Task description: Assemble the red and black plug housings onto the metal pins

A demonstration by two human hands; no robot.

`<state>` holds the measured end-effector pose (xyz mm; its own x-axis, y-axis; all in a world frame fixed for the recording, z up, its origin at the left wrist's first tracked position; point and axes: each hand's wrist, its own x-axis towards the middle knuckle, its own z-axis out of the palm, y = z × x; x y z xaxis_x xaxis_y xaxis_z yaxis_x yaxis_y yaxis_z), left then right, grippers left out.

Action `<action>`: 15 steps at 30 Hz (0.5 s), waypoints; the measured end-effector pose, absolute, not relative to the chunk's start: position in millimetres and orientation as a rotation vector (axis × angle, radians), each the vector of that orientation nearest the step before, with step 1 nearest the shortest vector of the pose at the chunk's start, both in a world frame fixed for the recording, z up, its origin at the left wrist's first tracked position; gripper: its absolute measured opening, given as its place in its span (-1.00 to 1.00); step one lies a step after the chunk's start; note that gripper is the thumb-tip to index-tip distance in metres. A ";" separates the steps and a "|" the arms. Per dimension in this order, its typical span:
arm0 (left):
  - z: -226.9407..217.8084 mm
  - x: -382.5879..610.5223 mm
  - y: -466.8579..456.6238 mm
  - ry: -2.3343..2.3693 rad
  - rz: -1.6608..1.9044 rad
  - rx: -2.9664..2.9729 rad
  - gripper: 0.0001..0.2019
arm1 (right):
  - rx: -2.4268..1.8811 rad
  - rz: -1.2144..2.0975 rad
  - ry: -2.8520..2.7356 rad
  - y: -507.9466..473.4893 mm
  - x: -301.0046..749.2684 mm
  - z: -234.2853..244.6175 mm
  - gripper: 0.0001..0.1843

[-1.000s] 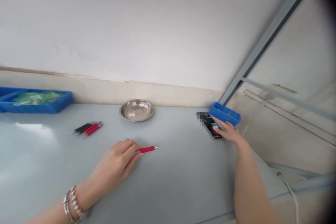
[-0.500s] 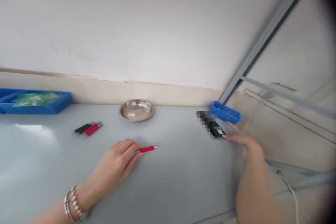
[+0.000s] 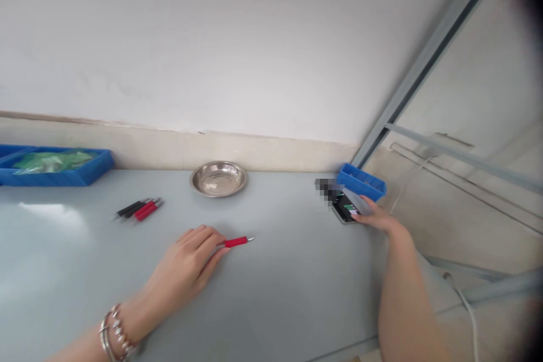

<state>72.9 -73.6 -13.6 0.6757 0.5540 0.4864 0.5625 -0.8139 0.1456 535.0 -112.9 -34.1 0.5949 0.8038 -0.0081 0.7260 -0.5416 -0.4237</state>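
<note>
My left hand [image 3: 186, 257], with bracelets at its wrist, is closed in a pinch around a pen with a red grip [image 3: 236, 242]. The pen lies low over the table, its silver tip pointing right. At the table's right side my right hand [image 3: 375, 218] holds the near right edge of a phone [image 3: 344, 207]. The thumb is over the lit screen and the fingers are at a grey flap beside it. Part of the phone is pixelated. Several pens with black and red grips [image 3: 146, 211] lie together at the left.
A round metal dish [image 3: 218, 179] stands near the wall. A blue bin [image 3: 361, 181] with small parts sits at the back right corner. Another blue bin [image 3: 99, 167], holding a green plastic bag [image 3: 55, 160], is at the far left. A metal frame [image 3: 428, 48] rises at the right.
My right hand has shifted slightly left, its thumb further over the phone's screen. My left hand keeps its pinch on the red pen. The whole view has moved a little.
</note>
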 end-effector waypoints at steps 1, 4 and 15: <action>-13.4 72.8 -73.8 -0.950 -0.822 -2.865 -0.78 | -2.449 0.314 -1.197 -111.7 533.4 -33.4 -0.06; -12.9 72.6 -74.4 -0.945 -0.832 -2.869 -0.79 | -2.428 0.369 -1.117 -107.6 530.3 -33.3 -0.06; -12.0 73.7 -74.7 -0.953 -0.827 -2.871 -0.80 | -2.451 0.279 -1.077 -98.6 525.2 -37.5 -0.18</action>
<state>73.7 -74.7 -12.0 0.6762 0.5547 0.4848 0.5578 -0.8154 0.1548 525.2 -98.6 -37.5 0.6755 0.7373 -0.0054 0.6471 -0.5963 -0.4751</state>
